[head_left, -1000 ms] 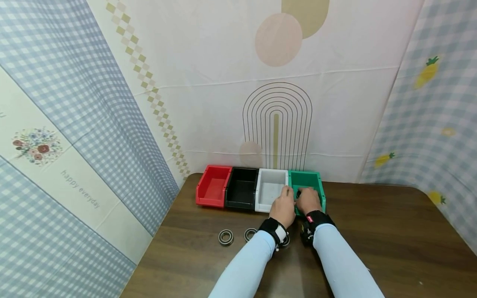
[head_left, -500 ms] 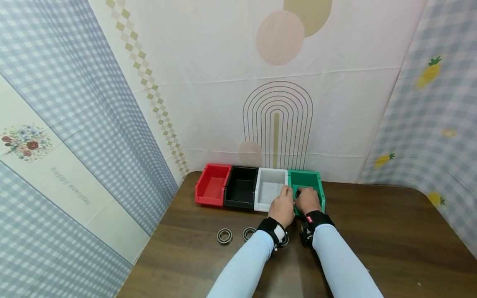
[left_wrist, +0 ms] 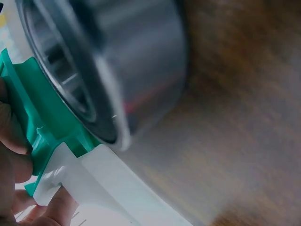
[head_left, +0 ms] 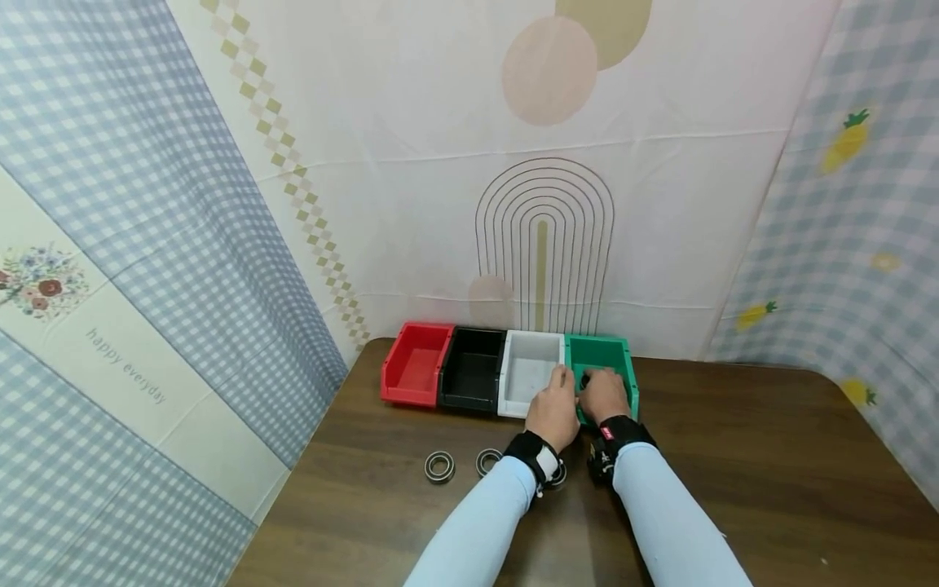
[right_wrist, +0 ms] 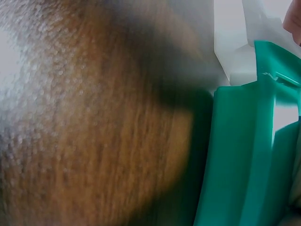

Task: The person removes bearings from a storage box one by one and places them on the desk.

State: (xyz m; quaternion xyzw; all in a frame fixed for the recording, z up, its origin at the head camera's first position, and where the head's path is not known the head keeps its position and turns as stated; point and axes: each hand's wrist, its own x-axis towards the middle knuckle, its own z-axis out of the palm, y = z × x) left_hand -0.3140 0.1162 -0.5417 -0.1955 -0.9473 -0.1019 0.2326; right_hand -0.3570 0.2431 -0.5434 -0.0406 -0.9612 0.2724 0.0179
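Note:
My left hand [head_left: 553, 410] is at the wall where the white bin [head_left: 533, 359] meets the green bin [head_left: 600, 352]. In the left wrist view its fingers [left_wrist: 61, 207] pinch the adjoining bin walls from both sides. Inside the green bin, my right hand [head_left: 605, 394] has its fingers curled at a small dark round thing [head_left: 584, 381], mostly hidden by the hand. The right wrist view shows the green bin's front wall [right_wrist: 230, 150], with the right hand largely out of frame. A metal bearing [left_wrist: 146, 56] looms close to the left wrist camera.
A red bin [head_left: 418, 364] and a black bin [head_left: 472, 371] continue the row leftward. On the brown table [head_left: 352, 505] lie a bearing [head_left: 439, 467], a second bearing [head_left: 487, 461] partly covered by my left sleeve, and a third bearing [head_left: 559, 474] beside the left wrist. Patterned cloth [head_left: 396, 220] hangs behind.
The head view has shifted slightly. Both hands keep nearly the same place at the white and green bins, and the bearings on the table lie as before.

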